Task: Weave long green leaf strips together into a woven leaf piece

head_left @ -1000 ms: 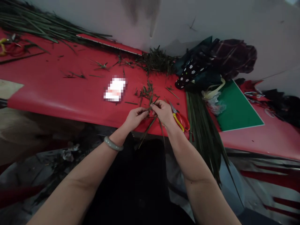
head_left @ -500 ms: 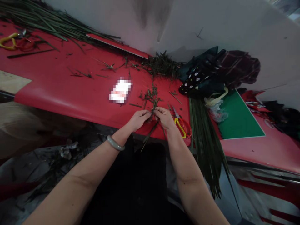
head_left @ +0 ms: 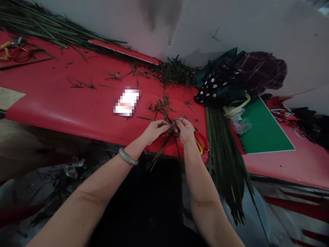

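Note:
Green leaf strips [head_left: 162, 148] are held between my two hands near the front edge of the red-covered table [head_left: 84, 113]. My left hand [head_left: 157, 131], with a pale bangle on its wrist, pinches them from the left. My right hand [head_left: 185, 129] pinches them from the right, its fingertips close to the left ones. Long ends hang down toward my lap; the part between my fingers is small and partly hidden. Red-and-yellow scissors [head_left: 202, 141] lie just right of my right hand, partly covered by it. Short leaf scraps [head_left: 161, 104] lie beyond my hands.
A bright blurred phone-like rectangle [head_left: 126, 102] lies left of centre. Long leaf blades [head_left: 227, 157] hang over the table's edge at right, by a green board [head_left: 267, 132]. Behind are a leaf pile [head_left: 177, 70] and dark cloth bundle [head_left: 264, 72]. More scissors [head_left: 15, 53] lie far left.
My right hand has moved slightly right, away from the left, and now covers more of the scissors. The fingers have shifted on the leaf strips. The view has turned a little.

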Available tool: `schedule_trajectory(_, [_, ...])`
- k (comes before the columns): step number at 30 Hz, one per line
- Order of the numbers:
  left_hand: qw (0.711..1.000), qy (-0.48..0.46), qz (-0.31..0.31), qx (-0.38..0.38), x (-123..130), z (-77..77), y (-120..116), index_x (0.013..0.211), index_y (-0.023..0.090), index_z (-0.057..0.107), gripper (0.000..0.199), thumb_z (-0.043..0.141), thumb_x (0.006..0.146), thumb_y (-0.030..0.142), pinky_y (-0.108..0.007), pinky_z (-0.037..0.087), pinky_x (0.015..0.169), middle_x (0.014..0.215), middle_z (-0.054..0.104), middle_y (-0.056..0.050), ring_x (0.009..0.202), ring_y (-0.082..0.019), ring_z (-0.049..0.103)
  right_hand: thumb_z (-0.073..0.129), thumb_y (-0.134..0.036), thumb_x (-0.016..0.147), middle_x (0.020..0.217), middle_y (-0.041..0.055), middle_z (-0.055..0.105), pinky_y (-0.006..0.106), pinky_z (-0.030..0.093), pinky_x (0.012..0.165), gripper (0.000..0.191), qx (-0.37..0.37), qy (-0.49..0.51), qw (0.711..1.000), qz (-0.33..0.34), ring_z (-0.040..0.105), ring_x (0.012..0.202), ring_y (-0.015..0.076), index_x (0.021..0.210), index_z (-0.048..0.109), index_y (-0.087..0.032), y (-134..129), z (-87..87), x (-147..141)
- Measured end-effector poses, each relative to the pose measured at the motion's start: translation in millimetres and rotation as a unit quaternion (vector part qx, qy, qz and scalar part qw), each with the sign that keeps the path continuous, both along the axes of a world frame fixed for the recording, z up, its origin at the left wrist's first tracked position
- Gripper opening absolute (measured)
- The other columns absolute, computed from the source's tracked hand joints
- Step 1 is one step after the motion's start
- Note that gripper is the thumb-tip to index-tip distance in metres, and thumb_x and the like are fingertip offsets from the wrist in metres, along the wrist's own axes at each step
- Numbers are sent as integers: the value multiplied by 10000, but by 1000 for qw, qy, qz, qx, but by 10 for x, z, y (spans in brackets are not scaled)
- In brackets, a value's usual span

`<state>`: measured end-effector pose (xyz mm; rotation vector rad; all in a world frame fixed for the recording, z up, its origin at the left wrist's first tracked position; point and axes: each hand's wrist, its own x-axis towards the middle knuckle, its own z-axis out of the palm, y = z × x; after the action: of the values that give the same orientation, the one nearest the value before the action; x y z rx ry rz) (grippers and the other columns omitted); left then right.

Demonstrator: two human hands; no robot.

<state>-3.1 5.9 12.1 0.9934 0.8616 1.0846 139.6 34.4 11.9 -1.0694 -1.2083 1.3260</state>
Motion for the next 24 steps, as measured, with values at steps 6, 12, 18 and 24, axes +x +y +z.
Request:
schedule_trajectory(6, [998, 62, 5, 30, 38, -5, -28, 764, 135, 618, 161, 610, 693, 279, -233, 454, 590, 673, 623, -21, 559, -72, 520, 617, -396, 639, 472, -72, 491, 179, 273, 367, 226, 4, -33, 998, -44, 387, 367, 43, 692, 553, -186, -15, -68, 7])
schedule_trajectory(12, [998, 56, 6, 18, 40, -63, -6, 784, 131, 625, 169, 616, 688, 270, -228, 455, 591, 674, 617, -13, 554, -62, 522, 609, -398, 656, 440, -78, 477, 176, 284, 364, 224, 8, -30, 999, -42, 386, 355, 42, 691, 556, -182, -32, -69, 47])
schedule_trajectory(18, [998, 62, 8, 10, 29, -75, -15, 781, 116, 627, 232, 619, 683, 326, -223, 445, 583, 658, 607, -7, 551, -62, 519, 612, -396, 666, 471, -72, 495, 165, 281, 354, 232, 20, -9, 999, -24, 394, 361, 34, 653, 532, -178, -20, -111, 69])
schedule_trajectory(24, [998, 66, 7, -4, 34, -19, -23, 704, 124, 615, 158, 580, 716, 278, -231, 440, 575, 634, 603, -14, 536, -67, 519, 605, -382, 681, 492, -68, 507, 165, 287, 351, 213, 23, 1, 1000, -17, 398, 365, 33, 674, 547, -177, -11, -116, 67])
